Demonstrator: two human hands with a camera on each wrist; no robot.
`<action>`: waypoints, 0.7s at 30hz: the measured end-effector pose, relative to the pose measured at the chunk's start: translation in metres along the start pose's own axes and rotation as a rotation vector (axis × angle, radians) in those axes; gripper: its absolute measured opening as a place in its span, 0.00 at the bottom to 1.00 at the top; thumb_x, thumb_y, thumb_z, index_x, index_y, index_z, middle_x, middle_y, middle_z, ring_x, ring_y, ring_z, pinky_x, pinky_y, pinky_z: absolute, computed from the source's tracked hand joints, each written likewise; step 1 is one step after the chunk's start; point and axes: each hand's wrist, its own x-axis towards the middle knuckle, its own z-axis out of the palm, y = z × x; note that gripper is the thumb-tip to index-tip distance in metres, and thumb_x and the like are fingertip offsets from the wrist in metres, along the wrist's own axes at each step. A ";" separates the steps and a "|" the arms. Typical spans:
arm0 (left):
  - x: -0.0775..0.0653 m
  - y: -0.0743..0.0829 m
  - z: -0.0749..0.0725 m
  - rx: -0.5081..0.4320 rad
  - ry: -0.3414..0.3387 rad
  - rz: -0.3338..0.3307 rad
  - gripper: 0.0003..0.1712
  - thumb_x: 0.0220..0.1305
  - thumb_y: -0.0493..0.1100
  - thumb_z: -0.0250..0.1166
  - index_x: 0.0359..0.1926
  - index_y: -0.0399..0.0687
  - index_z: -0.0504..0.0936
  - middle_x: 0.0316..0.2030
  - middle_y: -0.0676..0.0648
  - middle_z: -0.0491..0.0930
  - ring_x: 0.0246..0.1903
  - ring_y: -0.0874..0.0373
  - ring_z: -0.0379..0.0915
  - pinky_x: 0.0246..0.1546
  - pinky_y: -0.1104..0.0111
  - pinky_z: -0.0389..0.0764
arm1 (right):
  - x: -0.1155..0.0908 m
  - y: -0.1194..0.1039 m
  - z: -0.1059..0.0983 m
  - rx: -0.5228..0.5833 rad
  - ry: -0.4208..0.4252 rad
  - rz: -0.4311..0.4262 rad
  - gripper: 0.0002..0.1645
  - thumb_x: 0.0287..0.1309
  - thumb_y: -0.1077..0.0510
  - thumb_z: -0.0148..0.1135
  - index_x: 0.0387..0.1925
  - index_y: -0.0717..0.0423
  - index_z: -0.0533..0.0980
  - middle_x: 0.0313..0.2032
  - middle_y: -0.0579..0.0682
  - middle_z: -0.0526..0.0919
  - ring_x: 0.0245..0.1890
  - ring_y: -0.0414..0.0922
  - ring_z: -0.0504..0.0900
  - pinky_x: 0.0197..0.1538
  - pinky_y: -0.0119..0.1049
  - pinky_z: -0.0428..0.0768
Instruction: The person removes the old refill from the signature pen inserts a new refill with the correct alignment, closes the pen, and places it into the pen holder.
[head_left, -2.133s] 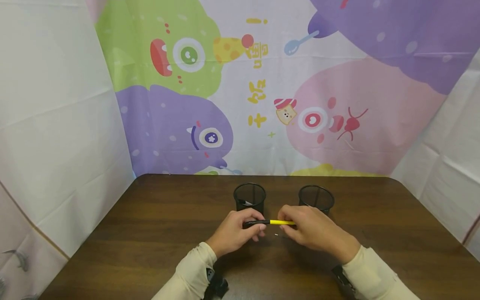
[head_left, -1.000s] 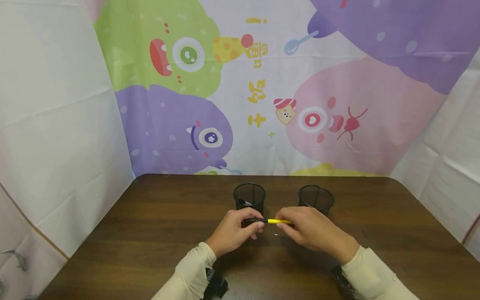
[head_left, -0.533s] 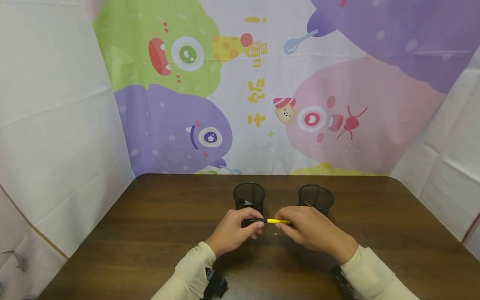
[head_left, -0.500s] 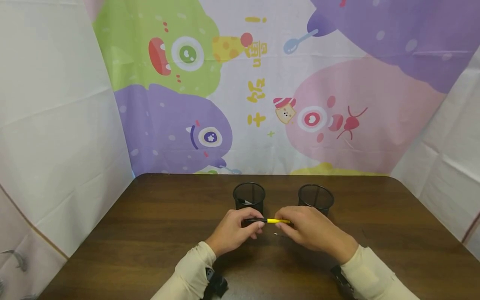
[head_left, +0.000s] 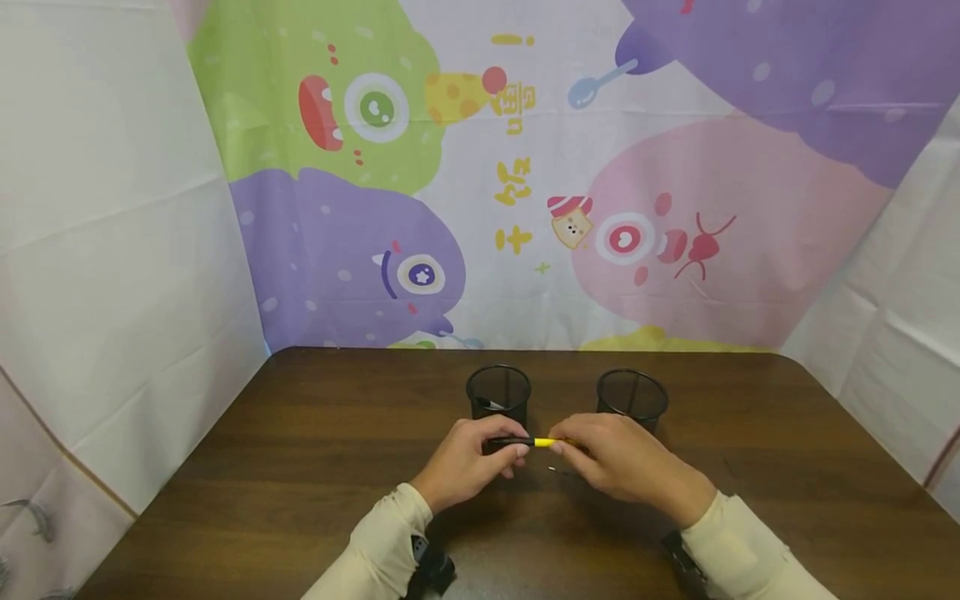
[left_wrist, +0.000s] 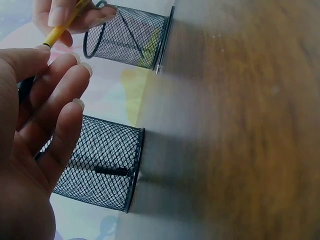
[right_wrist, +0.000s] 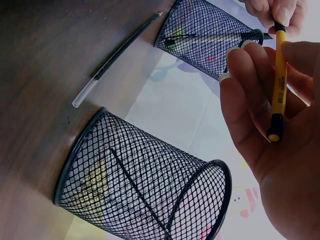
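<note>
My hands hold a yellow and black pen level between them, above the table. The left hand pinches its black end between thumb and index finger, covering much of it. With thumb and fingers, the right hand grips the yellow barrel; the black-ringed rear end shows over the palm in the right wrist view. On the table below lies a thin pen refill, dark with a clear end; just its pale end shows in the head view.
Two black mesh pen cups stand behind the hands. The left cup has a pen leaning inside; the right cup shows nothing in it. Cloth walls, the back one with cartoon prints, enclose the dark wooden table.
The right hand has slid slightly left along the barrel, so less yellow shows between the hands. The left hand keeps its pinch and has hardly moved.
</note>
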 end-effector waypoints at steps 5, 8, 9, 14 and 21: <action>0.000 0.000 0.000 -0.001 0.004 0.006 0.06 0.67 0.30 0.65 0.45 0.34 0.82 0.30 0.39 0.85 0.24 0.47 0.82 0.28 0.63 0.86 | 0.000 0.000 0.001 -0.006 0.005 -0.007 0.08 0.71 0.54 0.60 0.43 0.49 0.84 0.37 0.35 0.83 0.33 0.29 0.78 0.39 0.36 0.82; -0.001 0.001 0.000 0.008 0.007 0.000 0.06 0.67 0.30 0.65 0.44 0.34 0.82 0.30 0.39 0.85 0.23 0.47 0.82 0.28 0.64 0.85 | -0.001 0.000 0.002 -0.003 0.001 -0.003 0.09 0.72 0.53 0.59 0.43 0.48 0.84 0.36 0.35 0.84 0.32 0.29 0.78 0.38 0.36 0.82; -0.001 0.001 0.000 0.009 0.008 -0.004 0.06 0.67 0.30 0.65 0.44 0.34 0.82 0.30 0.40 0.85 0.23 0.47 0.83 0.28 0.64 0.85 | -0.001 0.000 0.002 0.003 -0.001 0.001 0.08 0.72 0.53 0.59 0.43 0.48 0.84 0.36 0.36 0.84 0.32 0.29 0.77 0.38 0.35 0.81; -0.001 0.002 0.001 0.011 0.009 -0.008 0.05 0.67 0.30 0.65 0.44 0.35 0.82 0.30 0.40 0.85 0.23 0.47 0.83 0.29 0.64 0.86 | 0.000 -0.001 0.003 0.003 0.007 0.016 0.06 0.68 0.52 0.64 0.43 0.47 0.83 0.33 0.33 0.82 0.27 0.29 0.74 0.34 0.32 0.79; 0.000 0.003 0.001 0.003 0.004 -0.013 0.05 0.67 0.30 0.65 0.43 0.36 0.82 0.29 0.39 0.85 0.23 0.48 0.83 0.28 0.62 0.86 | 0.000 -0.001 0.001 -0.007 0.008 0.031 0.09 0.60 0.53 0.72 0.41 0.43 0.80 0.31 0.30 0.80 0.27 0.29 0.74 0.34 0.34 0.78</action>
